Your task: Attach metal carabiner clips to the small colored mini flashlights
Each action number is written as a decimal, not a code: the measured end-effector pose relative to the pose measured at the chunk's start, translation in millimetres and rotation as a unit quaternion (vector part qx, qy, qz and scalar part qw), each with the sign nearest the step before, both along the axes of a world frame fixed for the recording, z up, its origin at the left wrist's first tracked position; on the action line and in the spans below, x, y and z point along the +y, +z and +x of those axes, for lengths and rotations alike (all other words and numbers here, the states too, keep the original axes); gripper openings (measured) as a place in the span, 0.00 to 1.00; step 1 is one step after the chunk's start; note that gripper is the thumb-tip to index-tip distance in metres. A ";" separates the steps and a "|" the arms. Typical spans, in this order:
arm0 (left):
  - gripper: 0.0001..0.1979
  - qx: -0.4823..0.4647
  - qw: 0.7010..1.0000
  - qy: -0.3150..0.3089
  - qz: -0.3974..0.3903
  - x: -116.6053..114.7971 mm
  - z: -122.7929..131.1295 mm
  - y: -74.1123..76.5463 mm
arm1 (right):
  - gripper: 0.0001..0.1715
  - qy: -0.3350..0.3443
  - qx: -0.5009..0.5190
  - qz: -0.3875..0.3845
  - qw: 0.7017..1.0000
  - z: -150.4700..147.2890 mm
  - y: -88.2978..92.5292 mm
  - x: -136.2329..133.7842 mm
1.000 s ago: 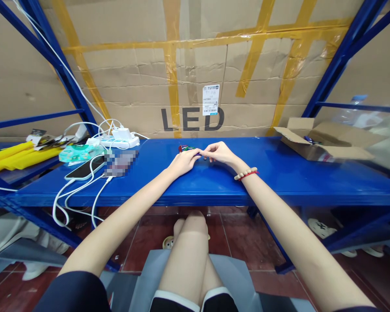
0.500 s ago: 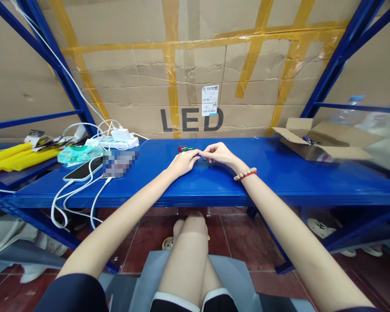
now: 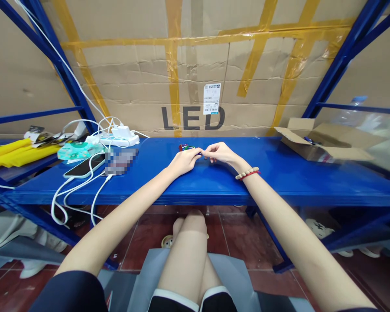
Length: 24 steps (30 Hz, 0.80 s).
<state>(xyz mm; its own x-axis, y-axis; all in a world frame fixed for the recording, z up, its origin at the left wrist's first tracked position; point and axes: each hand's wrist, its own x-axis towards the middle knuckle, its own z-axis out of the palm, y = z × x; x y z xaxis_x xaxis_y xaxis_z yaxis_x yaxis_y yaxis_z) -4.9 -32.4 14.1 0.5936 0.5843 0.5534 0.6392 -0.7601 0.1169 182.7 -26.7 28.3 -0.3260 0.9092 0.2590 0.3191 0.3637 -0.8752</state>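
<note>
Both my hands meet at the middle of the blue shelf [image 3: 279, 173]. My left hand [image 3: 184, 160] rests on the shelf with its fingers curled, pinching a small dark piece. My right hand [image 3: 220, 153], with a bead bracelet and a red string on the wrist, pinches the other end of that piece. The piece is too small to name. Just behind my fingers lies a little cluster of red, green and blue parts [image 3: 185, 147].
A phone [image 3: 84, 166] on white charging cables [image 3: 72, 190] lies at the left, with a power strip [image 3: 115, 138] and a teal packet [image 3: 75, 151] behind it. An open cardboard box [image 3: 325, 143] stands at the right. A large taped "LED" carton [image 3: 195, 86] forms the back wall.
My hands stay pinched together at the same spot. The view has shifted only slightly.
</note>
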 end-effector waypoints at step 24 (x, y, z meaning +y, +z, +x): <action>0.07 0.014 1.000 0.014 -0.009 -1.9 0.5 2.6 | 0.23 0.004 -0.014 0.017 1.000 3.3 -3.3 5.2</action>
